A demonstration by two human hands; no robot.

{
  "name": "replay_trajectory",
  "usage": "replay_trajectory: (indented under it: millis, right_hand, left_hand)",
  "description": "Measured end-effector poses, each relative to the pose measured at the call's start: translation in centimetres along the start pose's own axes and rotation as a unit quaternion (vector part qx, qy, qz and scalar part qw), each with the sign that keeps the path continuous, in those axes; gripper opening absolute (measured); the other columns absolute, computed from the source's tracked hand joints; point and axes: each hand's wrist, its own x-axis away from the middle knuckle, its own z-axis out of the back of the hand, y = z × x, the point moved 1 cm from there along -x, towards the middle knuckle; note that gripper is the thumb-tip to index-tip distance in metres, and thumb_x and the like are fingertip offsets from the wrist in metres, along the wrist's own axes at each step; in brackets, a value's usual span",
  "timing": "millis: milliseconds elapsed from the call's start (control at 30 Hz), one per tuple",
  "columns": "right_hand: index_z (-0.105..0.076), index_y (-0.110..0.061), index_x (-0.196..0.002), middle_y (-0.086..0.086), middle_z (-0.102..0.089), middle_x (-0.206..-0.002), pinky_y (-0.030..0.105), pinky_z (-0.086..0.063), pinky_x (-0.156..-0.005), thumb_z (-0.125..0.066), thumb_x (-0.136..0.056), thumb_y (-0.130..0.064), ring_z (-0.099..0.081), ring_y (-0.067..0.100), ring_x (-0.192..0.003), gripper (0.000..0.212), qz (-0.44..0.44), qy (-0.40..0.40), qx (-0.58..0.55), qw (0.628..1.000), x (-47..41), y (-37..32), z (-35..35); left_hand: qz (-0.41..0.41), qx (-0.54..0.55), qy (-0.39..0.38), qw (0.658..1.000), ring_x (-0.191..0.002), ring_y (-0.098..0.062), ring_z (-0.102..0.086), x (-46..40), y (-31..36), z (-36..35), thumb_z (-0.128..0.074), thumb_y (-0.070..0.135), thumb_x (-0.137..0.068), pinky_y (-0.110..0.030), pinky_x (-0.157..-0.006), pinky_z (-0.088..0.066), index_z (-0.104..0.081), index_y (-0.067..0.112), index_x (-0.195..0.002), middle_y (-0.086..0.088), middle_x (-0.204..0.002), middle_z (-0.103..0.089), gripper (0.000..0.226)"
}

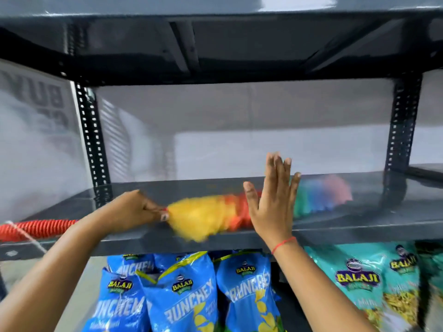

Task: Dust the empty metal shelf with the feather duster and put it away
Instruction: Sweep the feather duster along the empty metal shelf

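Note:
A rainbow feather duster [203, 216] lies lengthwise on the empty dark grey metal shelf [359, 224], its fluffy head blurred, yellow at the left through red, green and blue to pink at the right. My left hand [136, 209] grips the duster where the red ribbed handle [40, 228] meets the yellow fluff. The handle sticks out leftward past the shelf end. My right hand [273, 197] is raised flat with fingers spread, in front of the duster's middle, holding nothing.
Blue snack bags [182, 291] and teal snack bags [359, 281] fill the shelf below. Another metal shelf [215, 44] hangs close overhead. Perforated black uprights stand at the left [92, 144] and right [402, 125]. A frosted panel backs the shelf.

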Motion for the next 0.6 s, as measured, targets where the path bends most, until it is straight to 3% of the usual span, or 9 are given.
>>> replay_trajectory:
  millis: [67,133,267,400,467,533,600]
  right_hand:
    - [-0.017,-0.008,-0.140,0.019,-0.028,-0.146,0.057,-0.009,-0.108,-0.020,-0.092,-0.054,-0.012,0.029,-0.135,0.066,-0.005,-0.003,0.008,1.000,-0.1,0.1,-0.2]
    - [-0.019,-0.006,-0.140,0.020,-0.029,-0.146,0.057,-0.009,-0.107,-0.017,-0.092,-0.057,-0.012,0.029,-0.135,0.069,-0.026,0.000,0.003,1.000,-0.3,0.4,-0.1]
    - [-0.016,-0.009,-0.141,0.018,-0.027,-0.146,0.056,-0.008,-0.109,-0.019,-0.094,-0.054,-0.014,0.032,-0.136,0.065,0.003,-0.004,0.033,0.999,0.1,0.3,-0.2]
    - [-0.017,-0.008,-0.141,0.014,-0.021,-0.147,0.054,-0.006,-0.109,-0.021,-0.094,-0.053,-0.009,0.027,-0.137,0.065,0.046,-0.013,0.044,0.998,0.3,0.2,-0.3]
    - [-0.017,-0.009,-0.141,0.015,-0.022,-0.147,0.054,-0.005,-0.109,-0.021,-0.094,-0.052,-0.010,0.028,-0.137,0.064,0.054,-0.017,0.048,0.997,0.3,0.3,-0.4]
    - [-0.017,-0.009,-0.141,0.017,-0.025,-0.147,0.053,-0.005,-0.109,-0.022,-0.094,-0.052,-0.011,0.030,-0.137,0.063,0.057,-0.023,0.047,0.997,0.3,0.3,-0.4]
    - [-0.018,-0.010,-0.141,0.018,-0.027,-0.147,0.052,-0.003,-0.110,-0.023,-0.094,-0.052,-0.011,0.029,-0.137,0.063,0.057,-0.023,0.041,0.997,0.4,0.3,-0.4]
  left_hand:
    - [0.036,-0.025,-0.006,0.999,-0.040,0.005,-0.044,-0.9,-2.5,0.4,-0.065,0.033,-0.085,-0.021,-0.052,-0.048,-0.074,0.020,-0.061,0.019,-0.043,-0.049,0.028]
    - [0.060,-0.056,0.039,0.996,-0.040,-0.004,-0.046,-2.1,-3.4,0.7,-0.063,0.036,-0.087,-0.025,-0.048,-0.042,-0.075,0.018,-0.070,0.010,-0.044,-0.052,0.027]
    - [0.032,-0.023,0.122,0.992,-0.045,-0.013,-0.039,-3.7,-3.7,0.3,-0.068,0.041,-0.081,-0.026,-0.049,-0.033,-0.068,0.028,-0.049,0.004,-0.042,-0.049,0.035]
    - [0.026,0.004,0.043,0.999,-0.064,-0.014,-0.058,-3.6,-4.1,-1.2,-0.071,0.041,-0.078,-0.038,-0.070,-0.053,-0.078,0.026,-0.084,-0.006,-0.081,-0.078,0.018]
    - [0.044,-0.013,0.076,0.996,-0.073,-0.021,-0.070,-3.2,-4.1,-1.5,-0.069,0.042,-0.079,-0.042,-0.077,-0.055,-0.077,0.027,-0.085,-0.006,-0.086,-0.078,0.018]
    - [0.069,-0.035,0.135,0.988,-0.071,-0.022,-0.069,-3.1,-4.0,-1.4,-0.066,0.044,-0.081,-0.040,-0.071,-0.057,-0.077,0.025,-0.082,-0.008,-0.080,-0.077,0.023]
    - [0.064,-0.020,0.163,0.984,-0.060,-0.017,-0.059,-2.8,-3.9,-1.3,-0.068,0.042,-0.080,-0.033,-0.061,-0.049,-0.078,0.020,-0.077,-0.014,-0.073,-0.074,0.024]
